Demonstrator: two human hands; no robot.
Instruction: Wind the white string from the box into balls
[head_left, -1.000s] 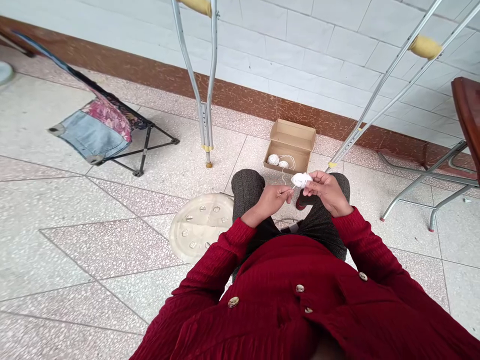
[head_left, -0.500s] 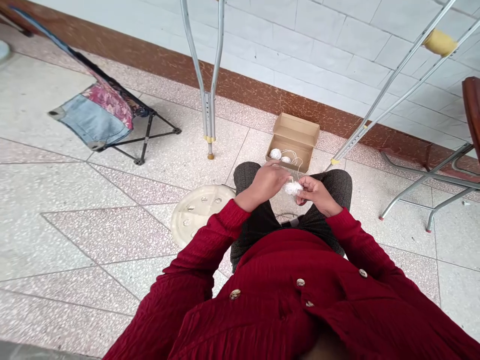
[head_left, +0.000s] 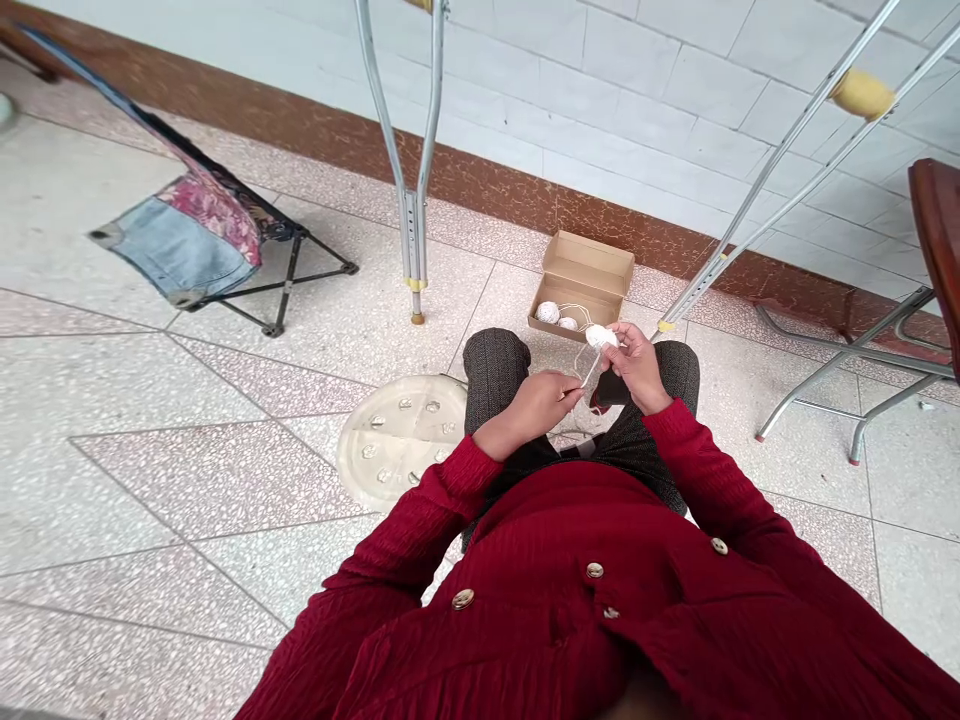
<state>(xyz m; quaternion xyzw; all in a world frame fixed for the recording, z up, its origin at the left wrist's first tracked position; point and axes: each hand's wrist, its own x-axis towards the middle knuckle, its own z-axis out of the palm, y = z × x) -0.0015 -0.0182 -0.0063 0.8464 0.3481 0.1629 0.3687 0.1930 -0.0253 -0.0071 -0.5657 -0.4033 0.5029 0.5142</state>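
A small ball of white yarn point(head_left: 601, 337) is gripped in the fingers of my right hand point(head_left: 634, 364), above the gap between my knees. My left hand point(head_left: 541, 405) sits lower and to the left, its fingers pinched on the yarn strand point(head_left: 591, 372) that runs taut up to the ball. Beyond my hands, an open cardboard box point(head_left: 588, 262) stands on the floor. Inside it lie two more white yarn balls point(head_left: 548, 312), and loose strands trail from the box toward my hands.
A round beige lid with holes point(head_left: 390, 470) lies left of my knees. One crutch point(head_left: 415, 240) leans at the wall, another crutch point(head_left: 697, 285) stands right of the box. A low folding chair point(head_left: 191, 240) is at left, a metal-legged chair point(head_left: 862, 350) at right.
My right hand has moved up and forward with the yarn ball. My left hand has drawn down toward me, away from the ball, stretching the strand between them.
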